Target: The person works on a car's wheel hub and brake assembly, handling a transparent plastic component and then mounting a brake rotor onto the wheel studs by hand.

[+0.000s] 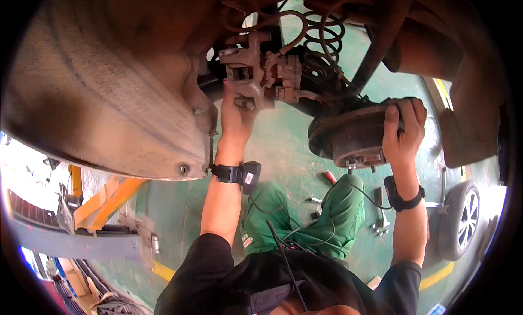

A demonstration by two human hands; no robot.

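My left hand (236, 119) reaches up under a rusty brake caliper (252, 56) and grips its lower end. Some of those fingers are hidden behind the metal. A rubber brake hose (297, 38) curves up from the caliper. To the right, my right hand (404, 131) is closed over the outer edge of a dark brake disc (335, 124), thumb on the near face and fingers over the rim. The disc's raised centre (357, 146) points toward me, with a bolt (351, 164) sticking out. The caliper stands apart from the disc.
A coil spring (325, 34) hangs behind the caliper, and a wheel-arch liner (109, 92) fills the upper left. A wheel (462, 221) stands at the right. Between and beside my green-trousered knees, a red-handled tool (330, 177) and metal tools (380, 217) lie on the green floor. A yellow lift arm (114, 203) is at left.
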